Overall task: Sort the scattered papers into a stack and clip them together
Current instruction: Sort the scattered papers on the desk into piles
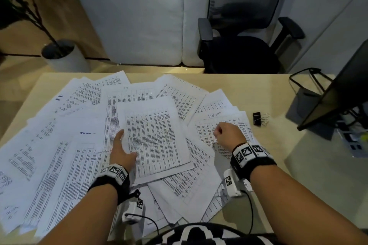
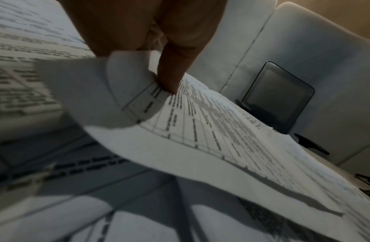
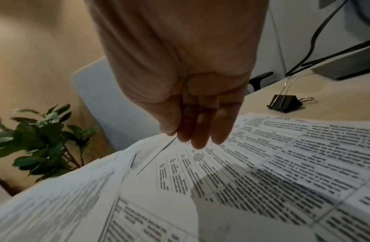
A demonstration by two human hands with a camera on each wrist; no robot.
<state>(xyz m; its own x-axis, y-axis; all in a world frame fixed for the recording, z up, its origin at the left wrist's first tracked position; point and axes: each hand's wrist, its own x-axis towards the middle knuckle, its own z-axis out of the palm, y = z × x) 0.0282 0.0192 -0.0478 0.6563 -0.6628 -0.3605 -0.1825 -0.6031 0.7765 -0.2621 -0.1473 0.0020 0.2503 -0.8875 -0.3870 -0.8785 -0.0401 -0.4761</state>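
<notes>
1. Left hand [image 1: 121, 151] pinches the top sheet's [image 1: 157, 135] left edge, thumb on top, mid-pile.
2. Right hand [image 1: 227, 133], fingers loosely curled and holding nothing, hovers just right of that sheet.
3. Clip [image 1: 258, 118] lies farther right, nearer the right hand.

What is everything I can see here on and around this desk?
papers: many, white printed sheets, scattered and overlapping across the desk
top sheets: white, table-printed, edge curled up and held by the left hand
binder clip: one, black with silver handles, on bare desk right of the papers
desk: one, light wood
office chair: one, black, behind the desk
potted plant: one, green in a white pot, on the floor far left
monitor: one, dark, at the right edge
left hand: grips the top sheets' left edge
right hand: fingers loosely curled, over the right-hand sheets, holding nothing
</notes>
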